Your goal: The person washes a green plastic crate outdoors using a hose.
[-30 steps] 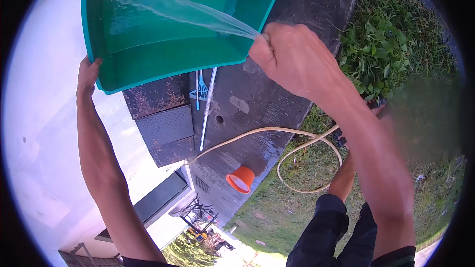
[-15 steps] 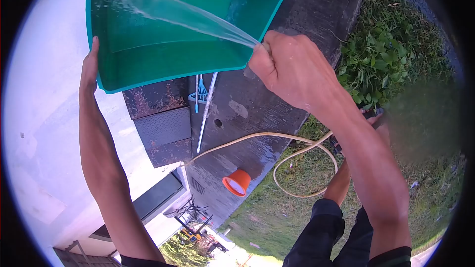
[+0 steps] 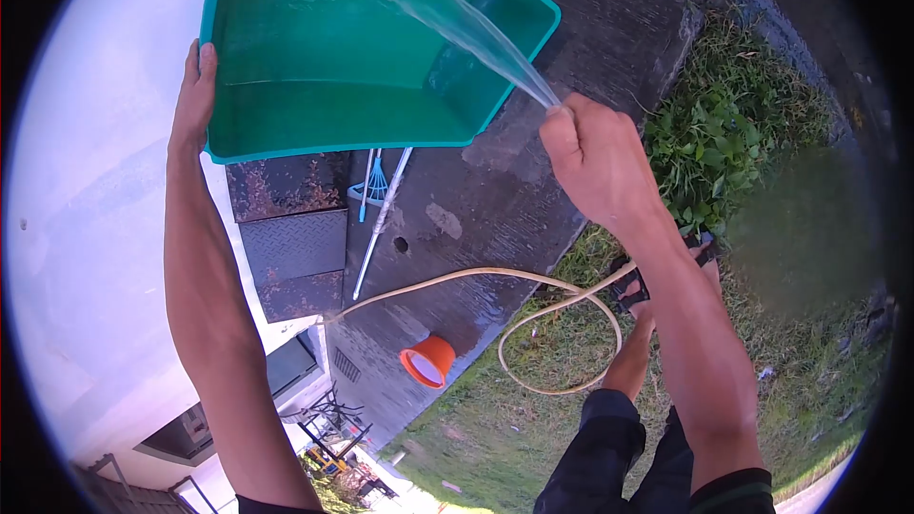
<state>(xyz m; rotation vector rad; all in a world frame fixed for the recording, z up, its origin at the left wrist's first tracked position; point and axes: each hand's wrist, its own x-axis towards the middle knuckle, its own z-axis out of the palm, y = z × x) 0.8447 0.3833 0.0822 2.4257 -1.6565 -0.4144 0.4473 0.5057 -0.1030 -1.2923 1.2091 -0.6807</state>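
A large green plastic bin (image 3: pixel 319 116) is tipped so that its open inside faces me, wet with splashing water. My left hand (image 3: pixel 196 95) grips the bin's left rim, its fingertips showing over the edge. Past the bin's lower right corner, my right hand (image 3: pixel 602 157) is closed round the end of a hose, with the thumb pressed near the opening. From it a jet of water (image 3: pixel 452 17) sprays up and left into the bin. The yellowish hose (image 3: pixel 476 271) crosses the ground and loops on the grass; my right forearm hides part of it.
A long pole (image 3: pixel 383 224) and a blue rake-like tool (image 3: pixel 376 181) lie below the bin. An orange bucket (image 3: pixel 430 360) rests on the wet concrete (image 3: pixel 476 324). A white wall (image 3: pixel 95 190) stands left; grass and leafy plants (image 3: pixel 719 148) lie right, near my sandalled feet (image 3: pixel 630 287).
My right hand has moved right and slightly down, away from the bin's corner, still spraying. The bin and my left hand have shifted a little right in view.
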